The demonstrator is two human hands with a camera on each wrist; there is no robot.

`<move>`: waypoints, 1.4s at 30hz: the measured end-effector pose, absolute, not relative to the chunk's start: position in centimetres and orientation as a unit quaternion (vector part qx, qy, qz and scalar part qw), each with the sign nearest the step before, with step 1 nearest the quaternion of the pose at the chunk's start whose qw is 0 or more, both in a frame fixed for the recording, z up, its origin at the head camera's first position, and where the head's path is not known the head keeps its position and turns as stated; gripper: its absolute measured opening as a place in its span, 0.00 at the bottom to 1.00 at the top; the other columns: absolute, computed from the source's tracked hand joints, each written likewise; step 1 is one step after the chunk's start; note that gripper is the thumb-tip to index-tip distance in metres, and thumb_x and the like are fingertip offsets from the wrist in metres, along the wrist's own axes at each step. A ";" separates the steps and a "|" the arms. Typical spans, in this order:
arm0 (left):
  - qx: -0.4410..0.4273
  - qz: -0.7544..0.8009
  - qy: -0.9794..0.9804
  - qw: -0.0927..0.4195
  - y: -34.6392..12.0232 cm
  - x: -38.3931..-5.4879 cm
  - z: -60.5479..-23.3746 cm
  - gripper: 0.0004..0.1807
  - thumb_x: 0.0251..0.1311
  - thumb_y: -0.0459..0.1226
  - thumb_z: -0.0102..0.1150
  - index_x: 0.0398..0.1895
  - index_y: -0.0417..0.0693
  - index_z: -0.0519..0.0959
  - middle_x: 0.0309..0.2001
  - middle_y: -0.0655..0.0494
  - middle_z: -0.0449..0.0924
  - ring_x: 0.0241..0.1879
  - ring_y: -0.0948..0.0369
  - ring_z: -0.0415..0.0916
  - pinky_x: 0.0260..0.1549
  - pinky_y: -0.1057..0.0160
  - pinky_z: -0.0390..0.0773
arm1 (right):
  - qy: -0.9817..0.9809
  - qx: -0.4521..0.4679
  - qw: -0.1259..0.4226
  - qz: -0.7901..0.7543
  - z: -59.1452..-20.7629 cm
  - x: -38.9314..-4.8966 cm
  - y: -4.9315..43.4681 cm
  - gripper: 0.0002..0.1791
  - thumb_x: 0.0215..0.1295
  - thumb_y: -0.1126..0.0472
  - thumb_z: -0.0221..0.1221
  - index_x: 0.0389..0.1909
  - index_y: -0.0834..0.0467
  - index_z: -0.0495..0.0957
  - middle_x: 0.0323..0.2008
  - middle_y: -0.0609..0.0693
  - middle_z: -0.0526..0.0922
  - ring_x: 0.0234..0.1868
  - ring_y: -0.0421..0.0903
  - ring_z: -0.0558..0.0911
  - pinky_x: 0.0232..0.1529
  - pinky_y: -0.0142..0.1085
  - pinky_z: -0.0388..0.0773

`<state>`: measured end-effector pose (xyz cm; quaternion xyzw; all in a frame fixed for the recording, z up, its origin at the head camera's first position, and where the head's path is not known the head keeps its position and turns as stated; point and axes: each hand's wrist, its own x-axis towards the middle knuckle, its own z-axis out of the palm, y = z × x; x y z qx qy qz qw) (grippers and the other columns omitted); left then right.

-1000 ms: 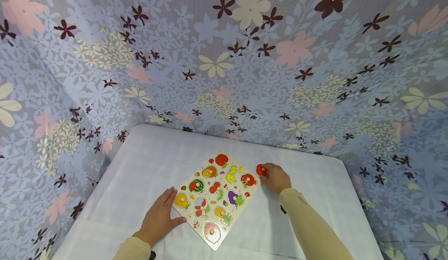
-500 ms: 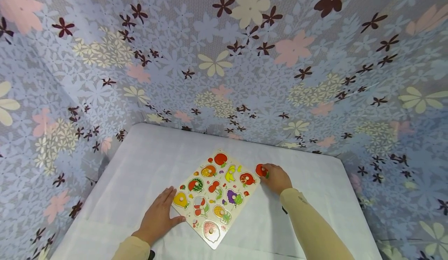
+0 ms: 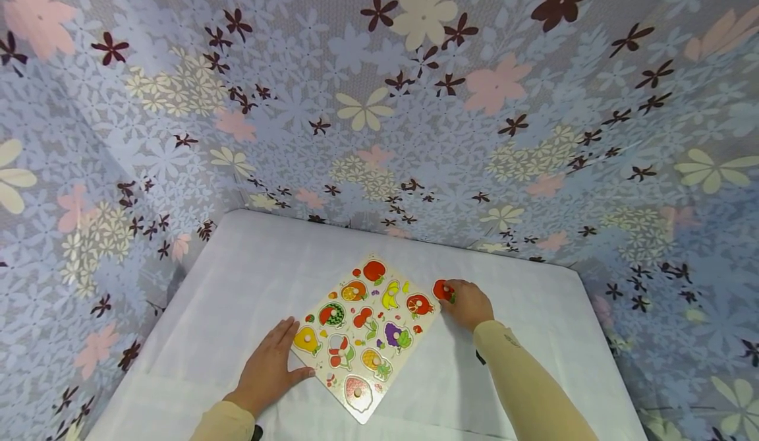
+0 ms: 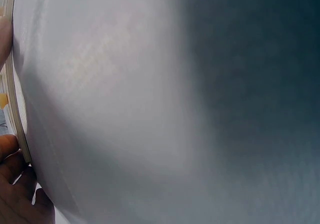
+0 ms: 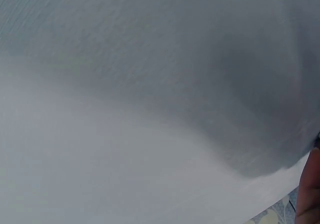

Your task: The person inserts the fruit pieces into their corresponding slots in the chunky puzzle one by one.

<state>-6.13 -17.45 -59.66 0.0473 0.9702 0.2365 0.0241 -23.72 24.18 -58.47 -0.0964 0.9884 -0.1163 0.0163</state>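
A square fruit peg puzzle board (image 3: 396, 368) lies turned cornerwise on the white-covered table, with knobbed fruit pieces set in it. My left hand (image 3: 267, 370) rests along its left edge, fingers straight and thumb spread to the lower-left side; the left wrist view shows thumb and fingers (image 4: 14, 181) against the board's edge. Beyond the right corner, my right hand (image 3: 468, 304) pinches a red fruit puzzle piece (image 3: 441, 290) with a green leaf, fingertips by its knob. In the right wrist view only a finger (image 5: 309, 189) shows at the edge, and the piece is hidden.
The table (image 3: 284, 250) wears a white cloth. Flower-patterned fabric (image 3: 367, 131) hangs behind it and at both sides. The recess (image 3: 358, 401) at the board's near corner has a pale pink and white bottom.
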 end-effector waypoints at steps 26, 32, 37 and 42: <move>0.049 0.239 0.970 0.023 -17.4 -6.1 -59.7 0.58 0.44 0.59 0.76 0.74 0.39 0.63 0.75 0.45 0.57 0.73 0.47 0.55 0.67 0.45 0.63 | 0.985 -0.069 -0.035 -0.157 -57.0 -23.1 23.3 0.27 0.56 0.50 0.72 0.54 0.59 0.83 0.51 0.58 0.84 0.45 0.57 0.84 0.47 0.53 0.82; 0.052 0.239 0.969 0.021 -17.5 -6.0 -59.6 0.57 0.44 0.59 0.76 0.74 0.38 0.63 0.75 0.44 0.58 0.73 0.46 0.56 0.67 0.44 0.64 | 0.981 -0.057 -0.037 -0.182 -56.0 -23.1 20.5 0.26 0.56 0.50 0.73 0.54 0.57 0.83 0.49 0.56 0.85 0.40 0.52 0.84 0.44 0.50 0.83; 0.053 0.244 0.968 0.019 -17.5 -6.0 -59.7 0.57 0.45 0.58 0.76 0.74 0.38 0.63 0.75 0.43 0.58 0.73 0.46 0.55 0.67 0.44 0.64 | 0.975 -0.048 -0.038 -0.211 -55.1 -23.1 18.0 0.26 0.55 0.50 0.73 0.54 0.57 0.84 0.45 0.55 0.86 0.27 0.46 0.79 0.33 0.44 0.83; 0.054 0.249 0.967 0.018 -17.4 -6.0 -59.5 0.57 0.45 0.58 0.76 0.74 0.38 0.63 0.75 0.43 0.58 0.73 0.46 0.55 0.67 0.44 0.63 | 0.974 -0.054 -0.033 -0.216 -54.8 -23.0 16.1 0.25 0.56 0.50 0.73 0.53 0.56 0.84 0.43 0.53 0.86 0.20 0.42 0.74 0.24 0.37 0.79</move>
